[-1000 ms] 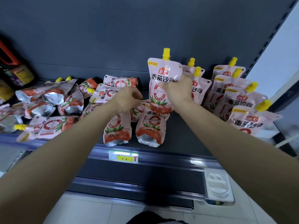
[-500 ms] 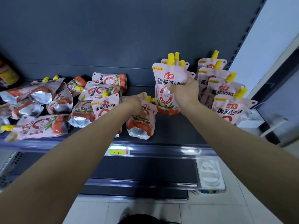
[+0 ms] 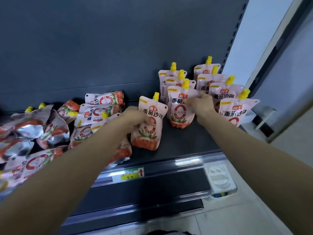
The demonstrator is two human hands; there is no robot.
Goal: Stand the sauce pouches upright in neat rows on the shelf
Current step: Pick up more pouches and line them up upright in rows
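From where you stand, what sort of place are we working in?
Most likely a shop aisle. A dark metal shelf holds many identical sauce pouches, a price tag sits in its front rail, and a slotted upright runs beside the back panel.
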